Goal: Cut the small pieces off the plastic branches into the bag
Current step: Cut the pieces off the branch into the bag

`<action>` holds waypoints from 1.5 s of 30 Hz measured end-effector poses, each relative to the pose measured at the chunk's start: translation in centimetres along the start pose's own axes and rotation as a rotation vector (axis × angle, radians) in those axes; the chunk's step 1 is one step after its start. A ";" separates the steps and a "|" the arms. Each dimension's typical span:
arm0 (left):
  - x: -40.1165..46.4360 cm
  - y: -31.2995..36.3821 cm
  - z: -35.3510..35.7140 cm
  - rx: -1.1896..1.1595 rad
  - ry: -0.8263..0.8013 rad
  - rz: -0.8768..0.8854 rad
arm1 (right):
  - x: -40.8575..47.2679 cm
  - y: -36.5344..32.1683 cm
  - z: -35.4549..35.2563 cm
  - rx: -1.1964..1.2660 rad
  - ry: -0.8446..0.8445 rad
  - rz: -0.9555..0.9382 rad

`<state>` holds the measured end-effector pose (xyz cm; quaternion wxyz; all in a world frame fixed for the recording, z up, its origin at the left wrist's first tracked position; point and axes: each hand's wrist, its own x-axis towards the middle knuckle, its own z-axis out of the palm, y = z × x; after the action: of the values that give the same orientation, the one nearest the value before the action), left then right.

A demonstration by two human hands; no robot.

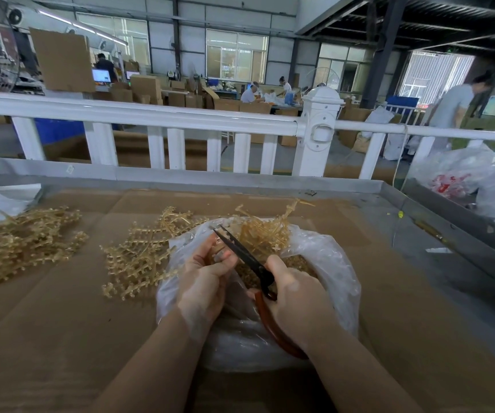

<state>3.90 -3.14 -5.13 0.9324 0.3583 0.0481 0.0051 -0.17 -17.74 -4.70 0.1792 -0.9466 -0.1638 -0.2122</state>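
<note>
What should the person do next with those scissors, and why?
Probably close the scissors. Their blades stand slightly apart beside the small piece pinched in the left hand, right above the open bag, so a snip should drop it in. The right hand grips the handles.

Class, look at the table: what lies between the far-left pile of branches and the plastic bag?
In the head view, a second pile of branches lies between the far-left pile and the bag.
</note>
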 end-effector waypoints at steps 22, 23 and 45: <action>0.2 -0.3 0.0 -0.050 0.122 0.045 | 0.5 -0.4 -0.4 0.274 -0.036 0.208; 0.2 -0.3 0.0 -0.058 0.111 0.034 | 0.6 -0.4 -0.3 0.273 -0.040 0.215; 0.9 -0.3 -0.5 -0.107 0.117 -0.029 | -0.4 -0.4 -0.4 0.190 -0.029 0.198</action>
<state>4.71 -2.98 -5.72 0.9458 0.3061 0.1073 0.0151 -0.76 -17.62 -4.45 0.2856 -0.9399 -0.0913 -0.1635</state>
